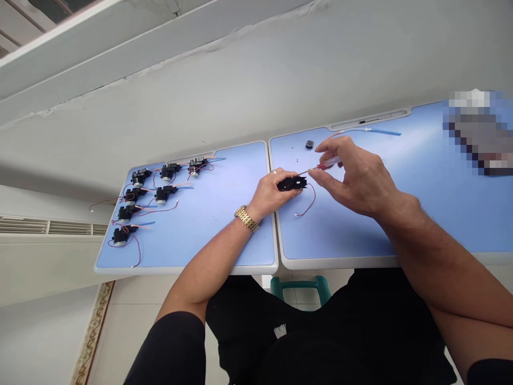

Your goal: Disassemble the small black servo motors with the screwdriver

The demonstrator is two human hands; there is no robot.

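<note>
My left hand [274, 192] is closed around a small black plastic assembly [295, 183], holding it down near the left edge of the right-hand desk. A thin dark red wire with a white plug trails from the assembly toward me. In my right hand [358, 174] a screwdriver [329, 162] with a clear reddish handle is pinched, its shaft slanting left. The tip meets the top of the assembly beside my left fingers; the exact contact point is too small to make out. Behind them lies a small round black part [310, 144], with tiny specks near it.
Several black assemblies [162, 193] with wires and blue tubes stand on the left-hand desk [224, 224]. A blue tube [385, 131] lies at the back of the right-hand desk [344, 235], below a pen in the groove. A pixelated dark object [481, 139] sits far right.
</note>
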